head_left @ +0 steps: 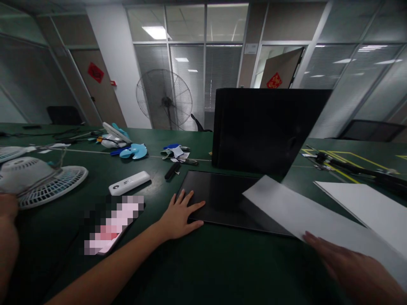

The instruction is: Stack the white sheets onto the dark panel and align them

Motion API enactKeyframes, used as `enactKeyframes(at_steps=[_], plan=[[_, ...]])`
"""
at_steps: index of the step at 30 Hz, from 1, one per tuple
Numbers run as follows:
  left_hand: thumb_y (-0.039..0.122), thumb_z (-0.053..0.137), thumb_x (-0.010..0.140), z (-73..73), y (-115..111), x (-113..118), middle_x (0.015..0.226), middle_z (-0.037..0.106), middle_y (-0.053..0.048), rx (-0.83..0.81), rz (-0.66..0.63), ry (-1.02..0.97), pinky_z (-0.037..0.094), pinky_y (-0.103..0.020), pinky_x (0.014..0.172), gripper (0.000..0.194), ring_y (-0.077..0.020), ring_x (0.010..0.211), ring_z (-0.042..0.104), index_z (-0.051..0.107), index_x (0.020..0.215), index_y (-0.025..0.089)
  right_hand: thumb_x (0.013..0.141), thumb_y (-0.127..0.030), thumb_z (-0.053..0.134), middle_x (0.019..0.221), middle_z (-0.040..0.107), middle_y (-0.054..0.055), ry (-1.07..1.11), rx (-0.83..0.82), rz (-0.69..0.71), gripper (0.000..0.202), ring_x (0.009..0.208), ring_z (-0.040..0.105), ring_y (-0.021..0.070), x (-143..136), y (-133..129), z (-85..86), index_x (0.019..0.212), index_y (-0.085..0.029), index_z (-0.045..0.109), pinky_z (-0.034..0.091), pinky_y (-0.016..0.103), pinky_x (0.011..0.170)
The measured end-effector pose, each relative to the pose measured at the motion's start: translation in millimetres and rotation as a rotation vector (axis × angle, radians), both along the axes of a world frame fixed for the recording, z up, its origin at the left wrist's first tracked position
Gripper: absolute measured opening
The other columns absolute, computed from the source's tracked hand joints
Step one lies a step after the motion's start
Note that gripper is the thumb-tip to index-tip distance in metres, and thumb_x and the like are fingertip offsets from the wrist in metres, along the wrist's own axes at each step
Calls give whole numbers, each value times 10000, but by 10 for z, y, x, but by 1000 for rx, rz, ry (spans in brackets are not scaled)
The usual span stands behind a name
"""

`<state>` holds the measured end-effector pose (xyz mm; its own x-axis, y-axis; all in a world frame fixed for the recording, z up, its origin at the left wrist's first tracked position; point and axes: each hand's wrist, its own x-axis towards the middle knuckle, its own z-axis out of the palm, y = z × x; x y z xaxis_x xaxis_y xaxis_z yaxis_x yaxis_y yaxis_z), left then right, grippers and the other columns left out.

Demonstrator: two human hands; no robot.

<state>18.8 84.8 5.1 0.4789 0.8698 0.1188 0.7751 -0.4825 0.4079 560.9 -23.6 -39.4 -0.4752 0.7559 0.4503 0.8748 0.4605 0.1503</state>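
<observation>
My left hand [181,215] lies flat with spread fingers on the near left corner of a thin, dark flat panel [219,195] on the green table. My right hand [356,267], slightly blurred, grips the near edge of a white sheet [295,207]; its thumb is hard to make out. The sheet slants across the panel's right part, hiding it, and runs off toward the lower right. Behind the panel stands a large black box-like case [263,129], upright.
Left on the green table [222,262] are a phone [114,228], a white handheld device [129,183] and a fan part [54,186]. Another person's hand [8,207] shows at the left edge. White boards [369,203] lie right, near black rods [359,167].
</observation>
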Motion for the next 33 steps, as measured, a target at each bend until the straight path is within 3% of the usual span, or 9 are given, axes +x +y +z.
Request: enactKeyframes(at_steps=[5,9,13,17,21,24,26,30,33], plan=[[668,702,833,31,-24,20,1610,435,-114,-30,-17,14,190,-670,1206,718,-438,1516,289,581,1451,322,806,-59,433,1330,669,40,-158,-68,207,631,1111,703,225,-1249,406,283,1364,-249,658,648,390,856],[640,831,705,21,-91,-42,1659,293,-219,-68,129,-57,360,-612,1158,1258,-456,1469,379,130,1657,209,818,-33,473,1376,645,52,-95,-139,293,613,1221,648,222,-1730,734,315,1351,-262,670,590,401,986],[619,883,648,-18,-118,-102,1704,-110,-225,54,155,-106,421,-613,1120,1534,-481,1510,260,-268,1597,260,862,-70,484,1429,607,38,1,-248,291,592,1292,598,238,-1787,777,272,1380,-305,647,549,449,1052],[652,883,648,47,-173,-86,1679,-285,-134,321,16,-134,363,-688,1137,1522,-503,1544,75,-299,1567,383,909,-147,480,1510,529,19,-11,-447,195,575,1378,516,275,-1798,664,388,1440,-339,588,466,543,1129],[446,814,827,138,-261,0,1708,-207,67,597,-201,3,160,-735,1206,1045,-469,1559,64,101,1578,587,976,-272,476,1546,493,13,8,-583,167,503,1412,468,295,-1900,591,521,1465,-360,555,411,597,1151],[314,746,872,149,-308,71,1728,-91,80,599,-178,132,18,-709,1235,820,-437,1558,140,330,1542,539,1002,-342,474,1546,494,13,64,-617,170,467,1413,458,305,-1925,579,555,1460,-373,557,391,614,1153],[294,717,877,133,-324,98,1732,-99,31,580,-112,129,30,-684,1246,838,-442,1558,132,297,1582,468,1010,-345,473,1544,497,6,107,-627,186,457,1416,452,298,-1909,583,559,1457,-379,559,380,601,1163],[211,660,879,94,-327,106,1709,-218,-37,625,53,80,65,-680,1241,1056,-440,1565,68,-48,1639,400,1023,-338,459,1569,464,-8,154,-655,214,455,1446,416,266,-1871,616,557,1469,-371,544,345,561,1201],[178,684,833,77,-311,96,1718,-180,24,578,51,172,8,-694,1233,1014,-430,1570,12,117,1624,463,1027,-353,463,1578,450,-18,165,-681,231,456,1459,400,251,-1845,653,548,1477,-377,531,318,554,1221]])
